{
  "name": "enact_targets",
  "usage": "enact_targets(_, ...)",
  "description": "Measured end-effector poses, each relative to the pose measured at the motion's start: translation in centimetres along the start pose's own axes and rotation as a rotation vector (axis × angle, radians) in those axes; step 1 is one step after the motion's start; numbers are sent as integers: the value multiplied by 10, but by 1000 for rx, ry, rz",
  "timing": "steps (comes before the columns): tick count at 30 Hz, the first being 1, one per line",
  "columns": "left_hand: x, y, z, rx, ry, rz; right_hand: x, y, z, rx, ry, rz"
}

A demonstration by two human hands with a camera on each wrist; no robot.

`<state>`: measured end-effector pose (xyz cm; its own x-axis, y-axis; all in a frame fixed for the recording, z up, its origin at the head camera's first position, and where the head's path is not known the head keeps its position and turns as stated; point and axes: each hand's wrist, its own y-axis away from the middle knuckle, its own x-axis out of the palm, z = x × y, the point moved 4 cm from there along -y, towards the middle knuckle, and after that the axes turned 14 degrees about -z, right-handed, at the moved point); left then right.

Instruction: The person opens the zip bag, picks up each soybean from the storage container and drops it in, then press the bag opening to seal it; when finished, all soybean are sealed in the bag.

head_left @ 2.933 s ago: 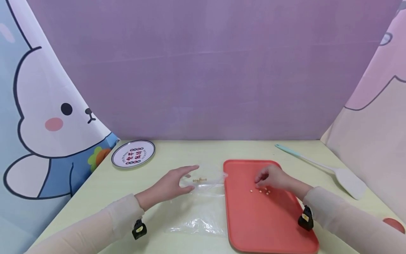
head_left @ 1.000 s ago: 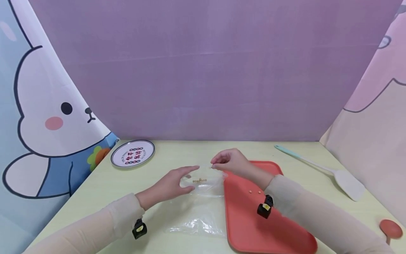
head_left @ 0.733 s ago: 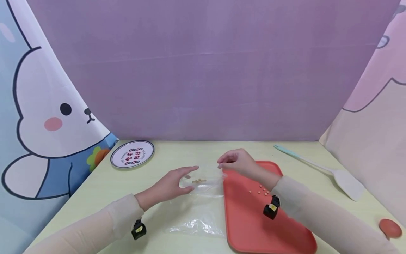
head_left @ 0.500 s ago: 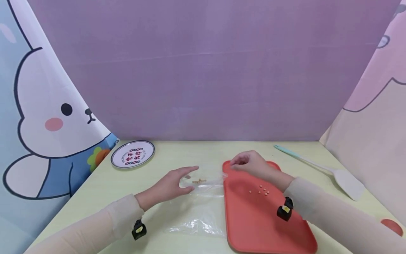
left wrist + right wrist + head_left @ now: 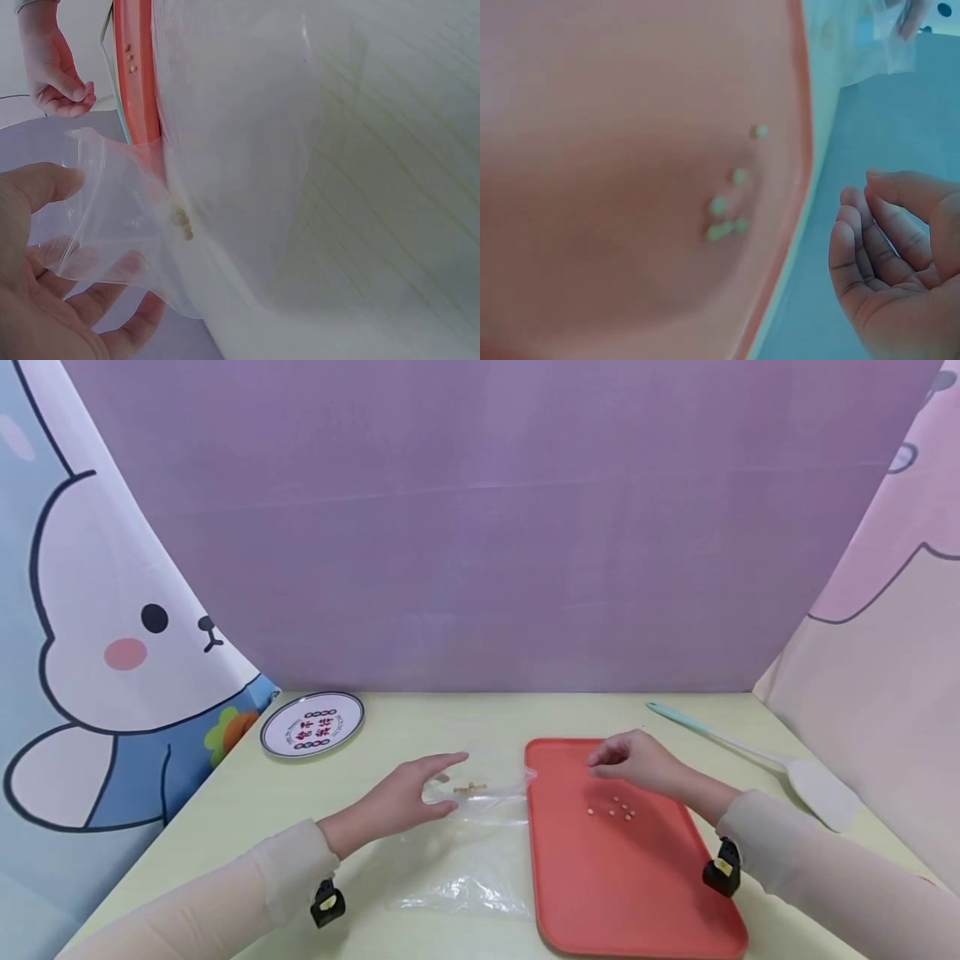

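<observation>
My left hand [image 5: 401, 795] is spread at the mouth of a clear plastic bag [image 5: 120, 210], thumb and fingers wide apart, touching the film. Several small yellowish beans [image 5: 470, 787] lie together inside the bag, which sits on the table left of the tray. Over the far part of the red tray [image 5: 592, 877] hovers my right hand [image 5: 645, 764], fingers loosely curled, thumb tip near the index fingertip. Nothing shows between those tips in the right wrist view. Below that hand several loose beans [image 5: 718, 205] lie scattered on the tray.
A white plate [image 5: 312, 725] with red characters stands at the back left. On the right lies a white spatula [image 5: 821, 793] with a mint handle. A purple backdrop [image 5: 480, 527] rises behind the table [image 5: 450, 718], with patterned cloths at both sides.
My right hand went from the tray to the bag's mouth, then moved back right over the tray. The left hand stays at the bag. The beans on the tray look unchanged since half a second ago.
</observation>
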<state>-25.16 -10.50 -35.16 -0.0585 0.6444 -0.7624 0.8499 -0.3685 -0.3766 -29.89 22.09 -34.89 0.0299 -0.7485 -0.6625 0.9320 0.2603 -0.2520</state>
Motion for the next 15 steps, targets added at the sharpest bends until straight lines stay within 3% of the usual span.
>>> enact_targets(12,1,1,2,1,10,6,1,14,-38,16,119,14)
enact_targets(15,2,2,3,0,13,7,3,16,-41,14,108,28)
